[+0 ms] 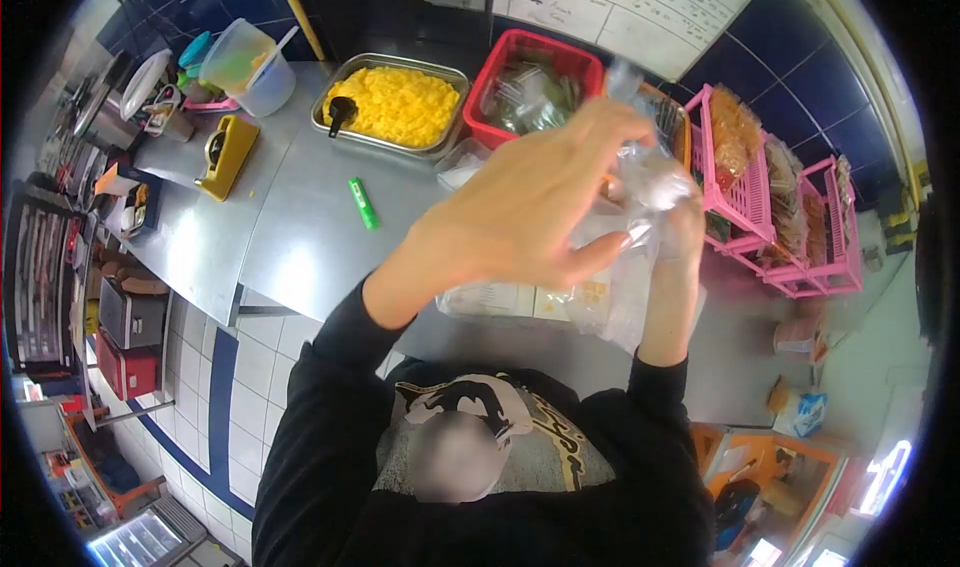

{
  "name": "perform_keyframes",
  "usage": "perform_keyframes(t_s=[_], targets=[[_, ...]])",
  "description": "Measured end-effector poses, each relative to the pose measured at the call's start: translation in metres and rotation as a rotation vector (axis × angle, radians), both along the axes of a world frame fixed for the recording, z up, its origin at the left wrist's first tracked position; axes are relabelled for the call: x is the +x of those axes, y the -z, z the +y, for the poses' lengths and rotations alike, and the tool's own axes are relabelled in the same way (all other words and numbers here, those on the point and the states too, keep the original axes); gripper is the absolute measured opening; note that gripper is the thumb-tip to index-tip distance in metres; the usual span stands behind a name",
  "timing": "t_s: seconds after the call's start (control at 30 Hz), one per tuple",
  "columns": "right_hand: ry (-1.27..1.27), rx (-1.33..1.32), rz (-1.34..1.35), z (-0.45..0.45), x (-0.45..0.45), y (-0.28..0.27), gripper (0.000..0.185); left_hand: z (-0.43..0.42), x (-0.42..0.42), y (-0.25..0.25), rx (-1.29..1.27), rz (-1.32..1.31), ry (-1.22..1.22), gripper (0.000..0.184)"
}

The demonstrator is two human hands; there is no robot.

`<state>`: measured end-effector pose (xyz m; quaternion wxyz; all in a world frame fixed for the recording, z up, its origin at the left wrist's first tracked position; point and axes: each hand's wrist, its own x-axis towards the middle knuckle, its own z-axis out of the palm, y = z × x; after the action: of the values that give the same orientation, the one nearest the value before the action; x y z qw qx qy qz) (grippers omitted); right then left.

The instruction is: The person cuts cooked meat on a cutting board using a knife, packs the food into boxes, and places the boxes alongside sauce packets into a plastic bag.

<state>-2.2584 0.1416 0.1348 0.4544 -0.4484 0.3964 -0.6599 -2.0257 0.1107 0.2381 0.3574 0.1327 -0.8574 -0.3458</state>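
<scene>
My left hand [525,202] reaches across from the left with its back to me. Its fingers curl over the upper part of a clear plastic bag [630,302], while the thumb sticks out lower down. On the right, my right hand [680,222] is wrapped around the same bag, which looks crumpled and whitish at the grip. The bag's lower end hangs toward my shirt. Blur and the plastic hide some fingertips, and the bag's contents cannot be made out. Beneath both hands lie more clear plastic and pale, flat items [490,299] on the counter.
A steel tray of yellow food [405,105] with a black scoop [342,113] stands behind. Beside it is a red basket [490,67] of bags. Pink racks [740,212] stand right. A green marker [363,204] and yellow tape dispenser [228,157] lie left on the steel counter [300,237].
</scene>
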Motion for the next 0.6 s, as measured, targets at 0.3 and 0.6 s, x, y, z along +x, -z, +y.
perform_keyframes(t_s=[0.3,0.6], targets=[[-0.273,0.129,-0.529,0.021,0.072,-0.035,0.033,0.019,0.088,0.097,0.269,-0.108,-0.454,0.029],[-0.578,-0.307,0.902,-0.015,0.169,0.050,0.050,0.024,0.144,0.113,0.785,0.368,-0.440,0.016]])
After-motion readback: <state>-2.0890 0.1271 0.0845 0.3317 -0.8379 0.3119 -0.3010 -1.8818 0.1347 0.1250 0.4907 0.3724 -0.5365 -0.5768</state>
